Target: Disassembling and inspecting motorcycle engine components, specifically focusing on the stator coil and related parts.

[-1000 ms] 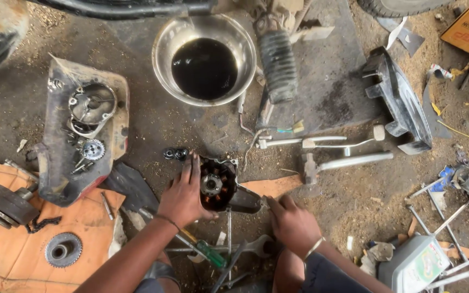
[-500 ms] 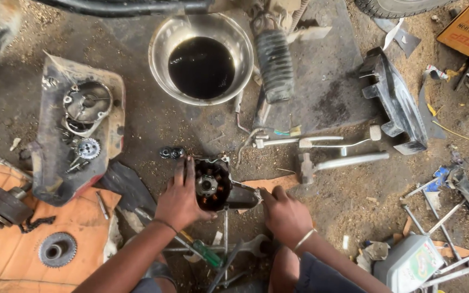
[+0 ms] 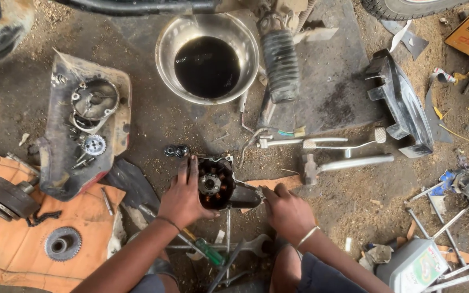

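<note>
A dark round engine part (image 3: 216, 183), with copper coils ringed around a central hub, stands on the dirty ground in front of me. My left hand (image 3: 183, 196) grips its left rim, fingers over the top edge. My right hand (image 3: 285, 209) reaches in from the right and touches a metal piece sticking out of the part's right side; I cannot see whether it holds a tool. Two small black rings (image 3: 176, 151) lie just above my left hand.
A steel bowl of black oil (image 3: 207, 65) sits further up. A plastic cover holding gears (image 3: 85, 135) lies left, above an orange cloth (image 3: 6, 239) with a sprocket (image 3: 62, 243). A kick lever (image 3: 348, 161), black panel (image 3: 403, 103), green-handled screwdriver (image 3: 207, 252) and oil can (image 3: 411, 266) surround me.
My right hand moved up and left from the ground to the engine part's right side. My left hand kept its grip on the part.
</note>
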